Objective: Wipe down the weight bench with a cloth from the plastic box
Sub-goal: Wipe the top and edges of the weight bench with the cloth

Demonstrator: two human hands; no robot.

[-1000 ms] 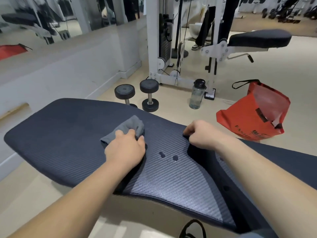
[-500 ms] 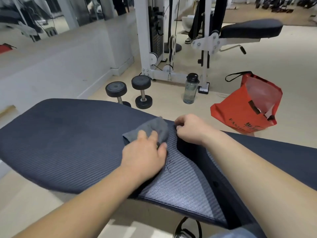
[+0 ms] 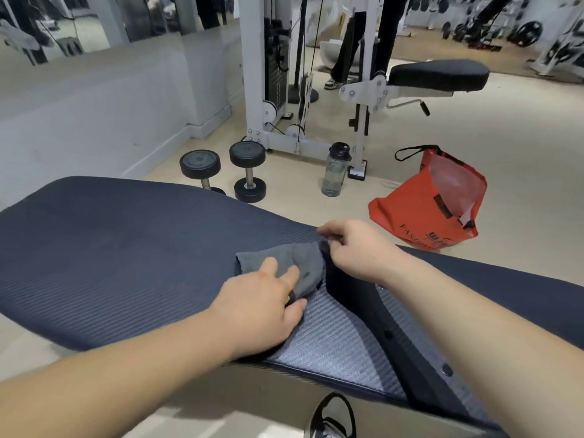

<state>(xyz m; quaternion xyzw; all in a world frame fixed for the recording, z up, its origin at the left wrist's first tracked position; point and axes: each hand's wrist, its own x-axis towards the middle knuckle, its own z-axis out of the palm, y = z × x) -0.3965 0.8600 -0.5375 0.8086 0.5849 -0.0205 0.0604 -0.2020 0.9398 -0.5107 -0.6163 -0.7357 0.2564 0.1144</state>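
One weight bench (image 3: 104, 248), dark ribbed pad, spanning the frame from left edge to lower right; a gap between its two pad sections runs from centre toward lower right. One grey cloth (image 3: 294, 260), crumpled, lying on the pad at centre, beside the gap. Two bare hands: left hand (image 3: 262, 308) flat on the cloth's near edge, fingers spread and pressing down rather than curled round it; right hand (image 3: 357, 248) just right of the cloth, fingers curled, pinching the pad edge at the gap; whether it also touches the cloth cannot be told. Two black dumbbells (image 3: 249, 172) upright on the floor, upper centre, side by side. One clear water bottle (image 3: 335, 173) with dark cap, right of them. One red bag (image 3: 433, 203), open, at right. One white cable machine (image 3: 278, 83), top centre, with one padded seat (image 3: 439, 74) at upper right.
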